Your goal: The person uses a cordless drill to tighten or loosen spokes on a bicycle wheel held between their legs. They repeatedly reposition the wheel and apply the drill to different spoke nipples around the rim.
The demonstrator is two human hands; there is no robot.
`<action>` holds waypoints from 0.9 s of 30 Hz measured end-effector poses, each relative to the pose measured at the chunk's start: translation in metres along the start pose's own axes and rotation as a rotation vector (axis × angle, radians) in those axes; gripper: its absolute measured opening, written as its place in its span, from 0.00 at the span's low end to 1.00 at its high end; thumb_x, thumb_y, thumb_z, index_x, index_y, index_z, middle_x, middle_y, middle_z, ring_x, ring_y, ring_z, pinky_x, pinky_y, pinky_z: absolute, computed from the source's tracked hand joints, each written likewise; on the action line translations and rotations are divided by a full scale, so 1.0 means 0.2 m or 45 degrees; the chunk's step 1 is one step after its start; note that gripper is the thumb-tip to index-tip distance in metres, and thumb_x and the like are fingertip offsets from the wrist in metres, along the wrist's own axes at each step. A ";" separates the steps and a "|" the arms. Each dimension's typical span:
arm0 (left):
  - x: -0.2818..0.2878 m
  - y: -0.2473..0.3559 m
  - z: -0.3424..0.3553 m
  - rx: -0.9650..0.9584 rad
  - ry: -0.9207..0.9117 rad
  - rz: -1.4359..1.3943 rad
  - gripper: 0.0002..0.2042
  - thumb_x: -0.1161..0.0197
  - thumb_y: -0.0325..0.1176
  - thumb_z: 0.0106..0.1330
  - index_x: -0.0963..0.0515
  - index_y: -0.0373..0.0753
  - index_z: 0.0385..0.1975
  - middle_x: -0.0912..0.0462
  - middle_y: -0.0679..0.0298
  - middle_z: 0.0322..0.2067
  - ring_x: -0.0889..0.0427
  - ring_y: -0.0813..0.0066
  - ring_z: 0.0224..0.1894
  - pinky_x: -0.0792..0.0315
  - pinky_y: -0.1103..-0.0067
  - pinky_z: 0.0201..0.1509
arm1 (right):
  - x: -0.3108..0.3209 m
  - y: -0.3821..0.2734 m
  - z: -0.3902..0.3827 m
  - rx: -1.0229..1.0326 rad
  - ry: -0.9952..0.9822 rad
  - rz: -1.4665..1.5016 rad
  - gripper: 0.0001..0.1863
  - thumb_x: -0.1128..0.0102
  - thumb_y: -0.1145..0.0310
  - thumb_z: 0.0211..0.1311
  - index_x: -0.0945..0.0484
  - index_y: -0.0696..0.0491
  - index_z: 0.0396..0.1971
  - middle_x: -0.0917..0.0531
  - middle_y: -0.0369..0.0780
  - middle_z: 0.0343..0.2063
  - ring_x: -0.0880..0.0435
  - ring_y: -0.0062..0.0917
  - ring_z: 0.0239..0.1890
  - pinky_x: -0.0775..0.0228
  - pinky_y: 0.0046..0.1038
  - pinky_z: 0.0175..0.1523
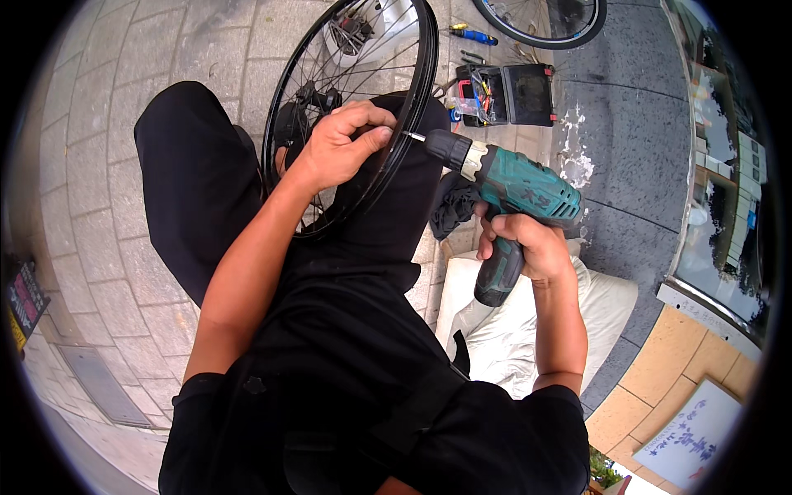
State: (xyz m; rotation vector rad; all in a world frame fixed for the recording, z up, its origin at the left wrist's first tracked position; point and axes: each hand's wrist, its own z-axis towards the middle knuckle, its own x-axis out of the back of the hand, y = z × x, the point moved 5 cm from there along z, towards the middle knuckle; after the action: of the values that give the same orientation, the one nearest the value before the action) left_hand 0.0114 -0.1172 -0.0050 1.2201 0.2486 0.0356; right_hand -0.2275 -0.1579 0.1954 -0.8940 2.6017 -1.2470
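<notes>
A black bicycle wheel (422, 70) stands tilted between my knees, its spokes and hub facing left. My left hand (351, 142) reaches across the spokes, its thumb and bent fingers closed at the inner side of the rim. The exact part they pinch is hidden. In my right hand (532, 241) is a teal and black cordless drill (528, 186), held by its grip. The drill points left, and its short silver bit (415, 136) meets or nearly meets the rim's outer face, across from my left fingertips.
An open black toolbox (528, 95) with hand tools lies beyond the drill. Near it are a blue and yellow tool (474, 35) and a second wheel (569, 40). A white container (388, 33) sits behind the spokes. A pale cloth-covered seat (495, 338) is at right, beside a dark cloth (454, 210).
</notes>
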 end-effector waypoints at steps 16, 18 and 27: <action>-0.02 -0.01 0.02 0.019 -0.012 0.020 0.06 0.35 0.27 0.77 0.17 0.33 0.48 0.19 0.67 0.39 0.21 0.79 0.39 0.26 0.79 0.48 | 0.02 -0.01 0.00 0.032 0.025 -0.069 0.24 0.37 0.76 0.55 0.20 0.64 0.54 0.14 0.48 0.43 0.13 0.36 0.25 0.14 0.40 0.34; -0.02 -0.02 0.02 0.035 -0.010 0.009 0.06 0.35 0.27 0.77 0.17 0.33 0.49 0.19 0.66 0.39 0.21 0.79 0.40 0.26 0.79 0.48 | 0.01 -0.03 -0.01 0.032 0.034 -0.117 0.24 0.37 0.76 0.55 0.19 0.64 0.54 0.14 0.48 0.43 0.13 0.35 0.26 0.15 0.39 0.34; -0.04 0.01 0.04 -0.009 0.043 0.084 0.06 0.31 0.27 0.73 0.15 0.36 0.45 0.17 0.66 0.35 0.20 0.71 0.41 0.27 0.72 0.53 | -0.05 -0.17 -0.05 0.027 0.039 -0.463 0.20 0.36 0.77 0.58 0.17 0.62 0.52 0.13 0.43 0.41 0.12 0.30 0.28 0.18 0.34 0.36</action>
State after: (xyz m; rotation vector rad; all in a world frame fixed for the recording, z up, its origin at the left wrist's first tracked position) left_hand 0.0053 -0.1257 0.0011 1.2211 0.2376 0.1143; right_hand -0.2069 -0.1617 0.2271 -1.4016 2.5181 -1.3721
